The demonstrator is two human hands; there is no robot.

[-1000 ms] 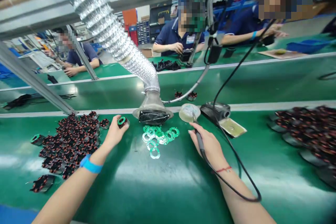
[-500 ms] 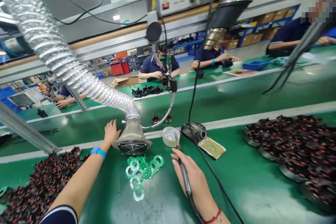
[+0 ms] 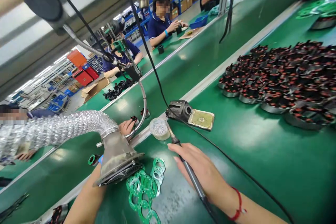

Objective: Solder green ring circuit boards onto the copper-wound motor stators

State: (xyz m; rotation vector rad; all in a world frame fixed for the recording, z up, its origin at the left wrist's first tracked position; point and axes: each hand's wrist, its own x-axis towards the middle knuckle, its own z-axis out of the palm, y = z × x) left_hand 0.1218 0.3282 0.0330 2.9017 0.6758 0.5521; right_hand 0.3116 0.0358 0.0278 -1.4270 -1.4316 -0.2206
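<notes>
My right hand (image 3: pixel 201 169) is closed around a soldering iron (image 3: pixel 193 178), held like a pen. The iron's tip points up at the right edge of a round, pale container (image 3: pixel 159 129) with a silvery top; whether they touch is unclear. My left hand (image 3: pixel 126 126) reaches behind the metal fume hood (image 3: pixel 115 155), which hides its wrist and palm. Its fingers stretch towards a small wound motor stator (image 3: pixel 134 119), at or against its edge. Another stator (image 3: pixel 145 112) stands just right of that one. Green ring-shaped circuit boards (image 3: pixel 145 185) lie overlapping below the hood.
An iron stand (image 3: pixel 180 110) with a yellowish sponge (image 3: pixel 201 119) sits behind my right hand. Many stators (image 3: pixel 283 80) are massed at right. A silver flexible duct (image 3: pixel 65 129) crosses from the left. The iron's black cable (image 3: pixel 236 164) runs rightward. Co-workers sit across the green bench.
My view has tilted and shifted right. The left hand has gone from beside the hood to behind it, out to the stators. My right hand keeps the soldering iron near the round container.
</notes>
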